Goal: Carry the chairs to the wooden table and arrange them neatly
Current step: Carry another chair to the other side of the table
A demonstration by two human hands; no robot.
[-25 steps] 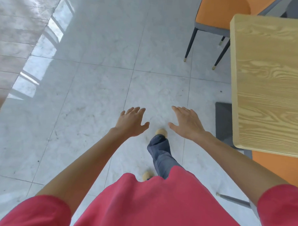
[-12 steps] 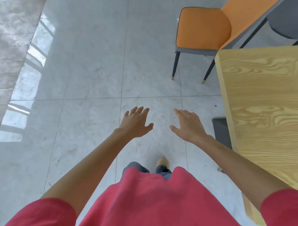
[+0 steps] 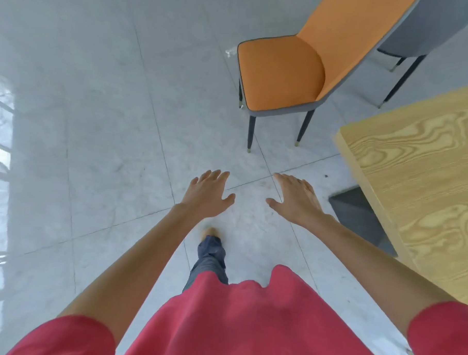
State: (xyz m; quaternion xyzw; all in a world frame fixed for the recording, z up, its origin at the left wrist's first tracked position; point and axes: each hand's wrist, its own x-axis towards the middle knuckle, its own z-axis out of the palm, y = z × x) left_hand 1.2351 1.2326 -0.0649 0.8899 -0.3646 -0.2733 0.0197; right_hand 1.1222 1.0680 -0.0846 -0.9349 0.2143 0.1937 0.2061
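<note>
The likeliest mishap is a bump: the orange chair (image 3: pixel 281 77), upper right of centre, stands close to the wooden table (image 3: pixel 421 169) corner at right, so lifting it carelessly could knock a leg against that edge (the glossy tiled floor (image 3: pixel 95 144) may also be slippery). Both arms reach forward at mid-frame, palms down; the left hand (image 3: pixel 206 195) and right hand (image 3: pixel 296 200) are spread and hold nothing. 1 grey chair (image 3: pixel 427 27) sits at top right.
</note>
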